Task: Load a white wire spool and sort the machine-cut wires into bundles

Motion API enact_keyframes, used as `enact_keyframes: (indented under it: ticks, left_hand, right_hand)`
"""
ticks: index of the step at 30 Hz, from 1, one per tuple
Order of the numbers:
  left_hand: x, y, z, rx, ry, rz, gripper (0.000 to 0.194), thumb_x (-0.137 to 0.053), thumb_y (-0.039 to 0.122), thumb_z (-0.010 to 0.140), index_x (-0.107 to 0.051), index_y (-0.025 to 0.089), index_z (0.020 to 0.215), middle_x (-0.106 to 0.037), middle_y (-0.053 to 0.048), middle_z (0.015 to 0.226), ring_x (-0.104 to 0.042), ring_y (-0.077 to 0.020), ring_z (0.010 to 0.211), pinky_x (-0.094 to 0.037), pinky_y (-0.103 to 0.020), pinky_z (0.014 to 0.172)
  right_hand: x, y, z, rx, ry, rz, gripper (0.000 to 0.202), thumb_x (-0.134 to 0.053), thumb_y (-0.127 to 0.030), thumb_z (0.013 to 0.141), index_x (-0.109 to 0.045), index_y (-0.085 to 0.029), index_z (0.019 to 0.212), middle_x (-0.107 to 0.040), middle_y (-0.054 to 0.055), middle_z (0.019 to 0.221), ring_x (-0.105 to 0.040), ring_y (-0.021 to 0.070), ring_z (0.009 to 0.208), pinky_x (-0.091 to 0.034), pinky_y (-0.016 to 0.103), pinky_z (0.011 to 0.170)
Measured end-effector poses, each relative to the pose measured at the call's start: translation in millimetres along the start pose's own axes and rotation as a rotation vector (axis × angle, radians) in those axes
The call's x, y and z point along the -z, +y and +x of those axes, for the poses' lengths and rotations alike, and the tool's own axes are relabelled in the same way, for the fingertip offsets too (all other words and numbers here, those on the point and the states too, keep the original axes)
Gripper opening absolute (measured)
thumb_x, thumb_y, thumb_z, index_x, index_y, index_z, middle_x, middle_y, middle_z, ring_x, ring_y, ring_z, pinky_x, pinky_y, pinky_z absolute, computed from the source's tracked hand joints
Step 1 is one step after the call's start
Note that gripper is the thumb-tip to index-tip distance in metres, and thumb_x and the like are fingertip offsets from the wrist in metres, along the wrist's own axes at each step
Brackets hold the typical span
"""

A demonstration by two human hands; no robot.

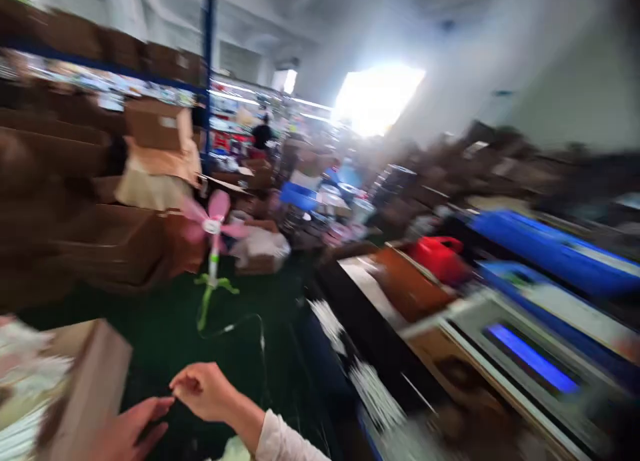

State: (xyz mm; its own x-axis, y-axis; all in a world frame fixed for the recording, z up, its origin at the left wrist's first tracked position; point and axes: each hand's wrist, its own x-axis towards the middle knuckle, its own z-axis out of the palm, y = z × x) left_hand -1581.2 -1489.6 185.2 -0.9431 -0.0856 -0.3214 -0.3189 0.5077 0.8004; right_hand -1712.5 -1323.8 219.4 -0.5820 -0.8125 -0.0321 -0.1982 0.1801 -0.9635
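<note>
My right hand [204, 389] is raised over the dark green surface [165, 321] at the bottom, its thumb and index finger pinched together. Whatever they hold, if anything, is too small and blurred to make out. Just left of it is my left hand [133, 429], smeared by motion, its fingertips close to the right hand's pinch. Beyond both hands, a pink flower-shaped item [213, 226] with a white centre, a white and green stem and curly green parts stands on the surface. A thin cord [262, 337] with a small pale piece lies to its right.
An open box [103, 374] of pale items sits at the lower left. Cartons [107, 244] stand behind. At right are bundles of white strands [375, 394], a device with a blue screen [533, 357] and a red container [440, 257]. A person [261, 135] is far back.
</note>
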Motion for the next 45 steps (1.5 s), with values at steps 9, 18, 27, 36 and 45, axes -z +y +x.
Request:
enact_keyframes:
  ticks: [9,18,27,36,45]
  left_hand:
    - [-112.7,162.0,161.5,-0.531,-0.420,0.199,0.041,-0.053,0.044,0.088,-0.062,0.024,0.123,-0.067,-0.008,0.119,-0.063,-0.0243,0.110,-0.050,-0.035,0.096]
    - [-316.8,289.9,206.3,-1.206,-0.655,0.522,0.060,-0.070,0.039,0.077,-0.053,0.019,0.131,-0.056,-0.014,0.134,-0.050,-0.0294,0.125,-0.041,-0.042,0.107]
    - [-377.1,295.7,249.9,-1.445,-0.605,0.606,0.041,-0.047,0.024,0.092,-0.052,0.020,0.133,-0.056,-0.009,0.136,-0.046,-0.0276,0.124,-0.036,-0.045,0.106]
    - [-381.7,300.4,260.8,-1.556,-0.713,0.689,0.038,-0.045,0.021,0.093,-0.054,0.019,0.130,-0.061,-0.010,0.124,-0.049,-0.0267,0.115,-0.036,-0.043,0.101]
    - [-364.7,299.2,258.3,-1.493,-0.778,0.595,0.041,-0.058,0.033,0.087,-0.056,0.021,0.126,-0.058,-0.011,0.124,-0.049,-0.0283,0.116,-0.036,-0.044,0.103]
  right_hand:
    - [84.0,103.3,-238.3,-0.495,0.855,0.091,0.022,-0.055,-0.029,0.083,-0.072,-0.017,0.089,-0.069,0.003,0.076,-0.060,0.0169,0.069,-0.044,0.025,0.063]
    - [95.0,135.1,-326.5,-0.526,1.219,0.236,0.041,-0.060,-0.054,0.082,-0.071,-0.017,0.096,-0.073,0.009,0.085,-0.066,0.0249,0.077,-0.052,0.035,0.072]
    - [152.3,189.3,-347.2,-0.453,1.977,0.292,0.050,-0.060,-0.052,0.076,-0.064,-0.017,0.111,-0.067,0.015,0.116,-0.066,0.0270,0.103,-0.053,0.042,0.090]
    - [189.7,218.6,-327.0,-0.546,2.063,0.258,0.051,-0.058,-0.039,0.073,-0.066,-0.018,0.118,-0.067,0.013,0.123,-0.062,0.0289,0.114,-0.044,0.048,0.103]
    - [171.9,204.7,-332.8,-0.508,2.112,0.253,0.053,-0.056,-0.038,0.079,-0.058,-0.016,0.127,-0.060,0.016,0.131,-0.058,0.0281,0.121,-0.041,0.048,0.106]
